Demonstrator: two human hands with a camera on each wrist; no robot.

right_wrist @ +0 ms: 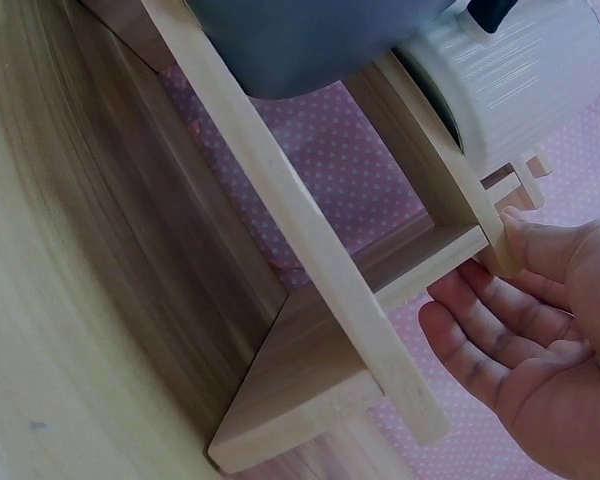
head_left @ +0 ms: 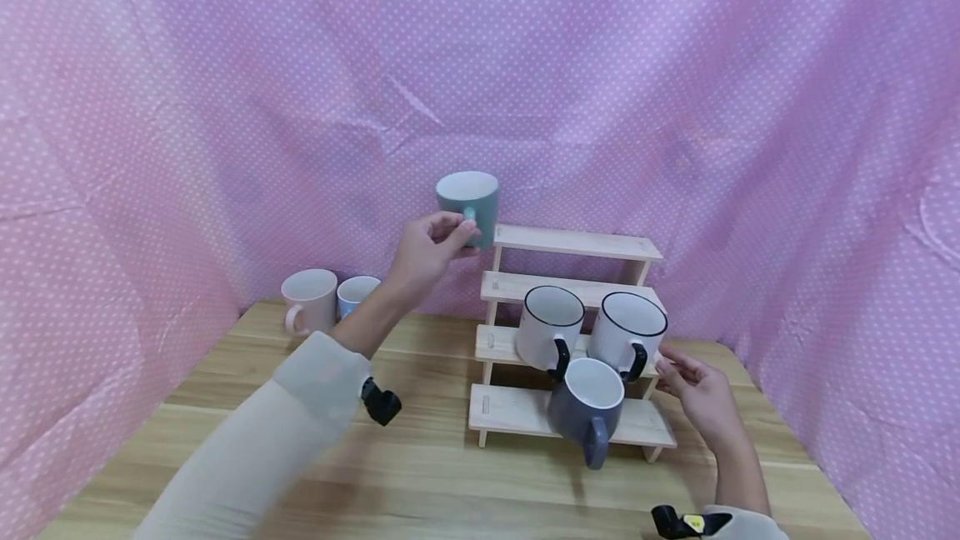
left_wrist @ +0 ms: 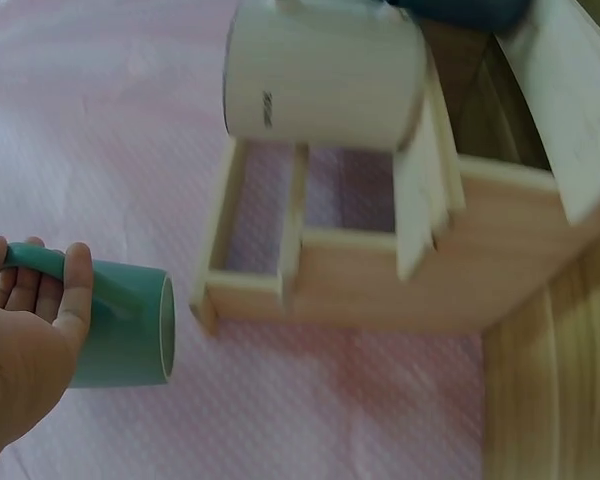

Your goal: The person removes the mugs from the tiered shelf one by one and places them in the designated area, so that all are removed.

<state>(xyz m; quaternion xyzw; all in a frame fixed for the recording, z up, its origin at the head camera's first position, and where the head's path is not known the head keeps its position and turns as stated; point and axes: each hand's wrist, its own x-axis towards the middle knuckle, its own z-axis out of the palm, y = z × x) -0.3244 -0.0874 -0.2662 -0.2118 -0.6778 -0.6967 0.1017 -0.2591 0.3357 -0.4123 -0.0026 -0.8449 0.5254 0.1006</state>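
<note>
With left hand (head_left: 429, 252), grips tapered green ceramic mug (head_left: 487, 211) by looped handle (head_left: 470, 213) near top left corner of stepped pale-wood rack (head_left: 573, 242); with right hand (head_left: 703, 397), pinches rack's right edge.

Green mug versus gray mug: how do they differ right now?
The green mug is held aloft by its handle in the left hand; the gray mug stands on the lowest wooden step. The green mug is pale outside, the gray mug dark. Both have whitish insides and one handle.
</note>
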